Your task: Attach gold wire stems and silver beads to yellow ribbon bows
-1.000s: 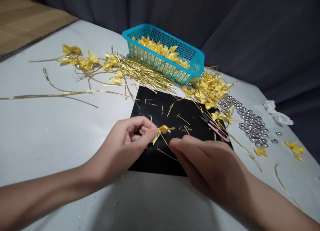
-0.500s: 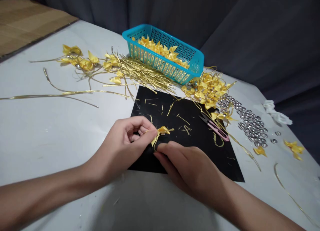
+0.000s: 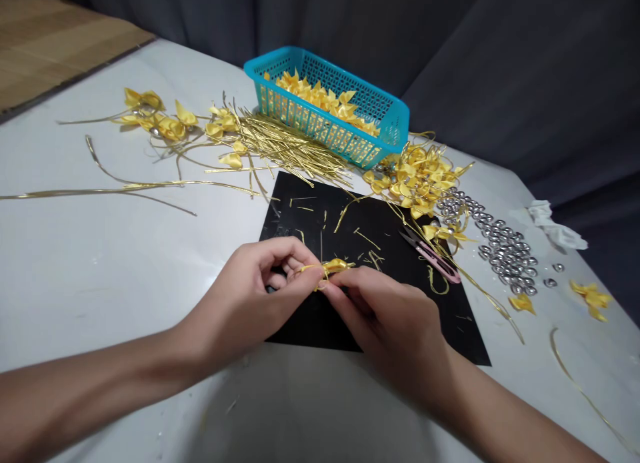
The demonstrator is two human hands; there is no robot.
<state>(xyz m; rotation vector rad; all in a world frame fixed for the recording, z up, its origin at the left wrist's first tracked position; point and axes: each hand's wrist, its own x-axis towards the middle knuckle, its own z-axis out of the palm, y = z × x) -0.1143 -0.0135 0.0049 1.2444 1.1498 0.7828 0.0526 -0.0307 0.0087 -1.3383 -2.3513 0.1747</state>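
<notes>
Yellow ribbon bow (image 3: pixel 339 265): held between both hands; stock basket at rear

The bow was located above the black mat (image 3: pixel 325 328), at the front center of the white counter (image 3: pixel 125 269). The left hand (image 3: pixel 267 276) was clamped on the left part of the bow, thumb against fingers. The right hand (image 3: pixel 395 309) was clamped at the near right side of the bow, thumb and forefinger together; whether ribbon or strand lay between these fingertips could not be determined.

Container: one blue plastic basket (image 3: pixel 399 126), rectangular, with perforated walls, stood upright on the counter behind the mat. Contents: a heap of small yellow bows (image 3: pixel 325 99), lying below the rim and also visible through the slotted front wall. Perforated inner wall showed at the back and the right end.

Surrounding stock lay outside the basket. A bundle of gold cords (image 3: pixel 290 146) was spread along its front, on the left. A pile of yellow bows with cords (image 3: pixel 420 176) lay beside its right end. Silver beads (image 3: pixel 507 253) lay on the counter, to the right of the mat.

Pink-handled scissors (image 3: pixel 440 263) rested at the right edge of the mat, among gold strands, blades pointing away and to the left. Short cord trimmings (image 3: pixel 367 238) were scattered on the mat.
</notes>
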